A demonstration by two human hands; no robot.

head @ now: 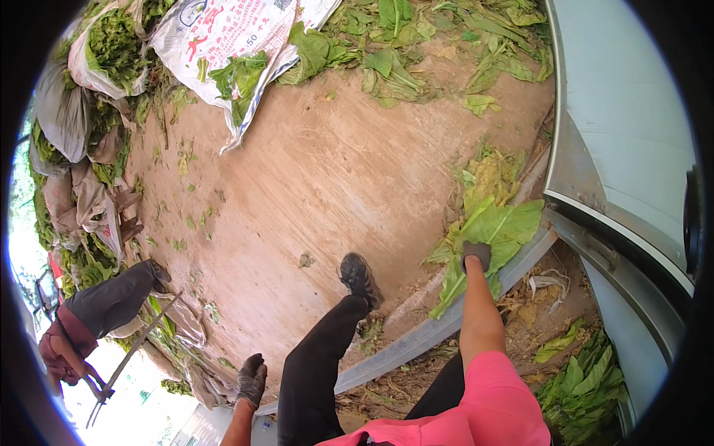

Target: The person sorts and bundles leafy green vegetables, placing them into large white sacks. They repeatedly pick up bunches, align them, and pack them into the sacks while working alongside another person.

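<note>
My right hand (477, 256), in a dark glove, is closed on a bunch of large green leaves (509, 223), probably tobacco. The leaves fan out on both sides of the fist, above a metal door sill (413, 340). The fingers are mostly hidden from above. Yellowed leaves (488, 181) lie just beyond, by the door frame. At the lower left hangs my left hand (251, 380), in a worn grey glove, with bent fingers slightly apart and nothing in it.
A printed white woven sack (234, 39) lies among loose leaves (390, 72) on the earthen-coloured floor (290, 184). Stuffed sacks (67, 120) line the left. Another person (72, 334) there holds a long pole (139, 340). A pale door (625, 100) stands at right, above piled leaves (585, 384).
</note>
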